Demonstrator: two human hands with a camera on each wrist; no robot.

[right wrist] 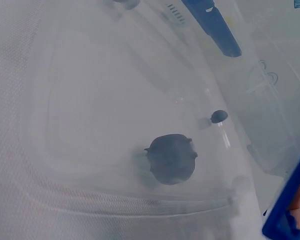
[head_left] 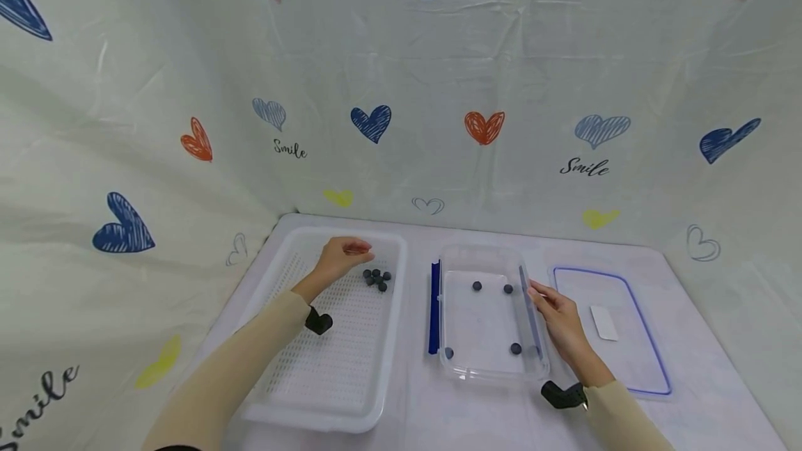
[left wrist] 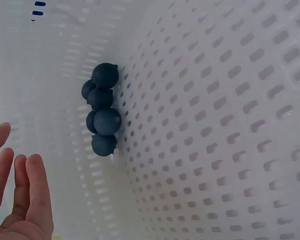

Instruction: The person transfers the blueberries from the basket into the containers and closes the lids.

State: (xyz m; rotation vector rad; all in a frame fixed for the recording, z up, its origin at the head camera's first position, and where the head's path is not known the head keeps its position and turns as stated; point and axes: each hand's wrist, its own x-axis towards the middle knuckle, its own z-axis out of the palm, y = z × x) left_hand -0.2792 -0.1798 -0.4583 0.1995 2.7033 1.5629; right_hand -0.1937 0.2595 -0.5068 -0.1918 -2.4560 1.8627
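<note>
Holds nearer left hand (head_left: 338,258), loosely spread, just left of dark balls (left wrist: 106,119), and touches clear box (head_left: 481,320) with right hand (head_left: 564,320), grip unclear.

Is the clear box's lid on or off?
Off: the blue-edged lid lies on the table beside the clear box, whose top is uncovered.

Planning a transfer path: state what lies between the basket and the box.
In the head view, just a strip of table and the blue flap on the box.
</note>
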